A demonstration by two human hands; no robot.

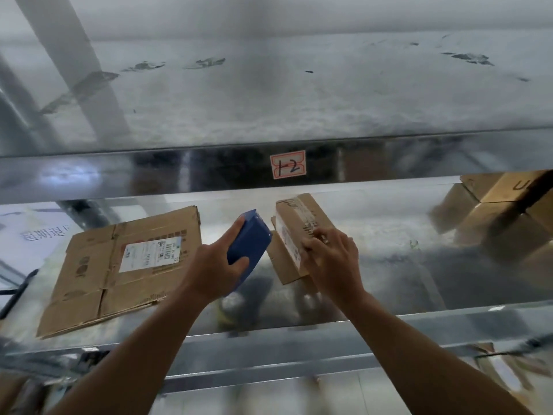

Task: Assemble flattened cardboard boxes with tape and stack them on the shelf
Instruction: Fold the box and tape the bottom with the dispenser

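A small assembled cardboard box (294, 232) with a white label stands tilted on the metal shelf (404, 265). My right hand (332, 259) grips its right side, fingers curled over the top face. A blue tape dispenser (250, 242) sits just left of the box, and my left hand (215, 265) holds it with the thumb on its near face. The dispenser's far end nearly touches the box's left edge. A stack of flattened cardboard boxes (119, 265) with a shipping label lies on the shelf at the left.
Assembled cardboard boxes (502, 211) are stacked at the back right of the same shelf. The upper shelf's front beam (179, 172) carries a label reading "1-2" (288, 164). A white printed sheet (33, 235) lies at the far left.
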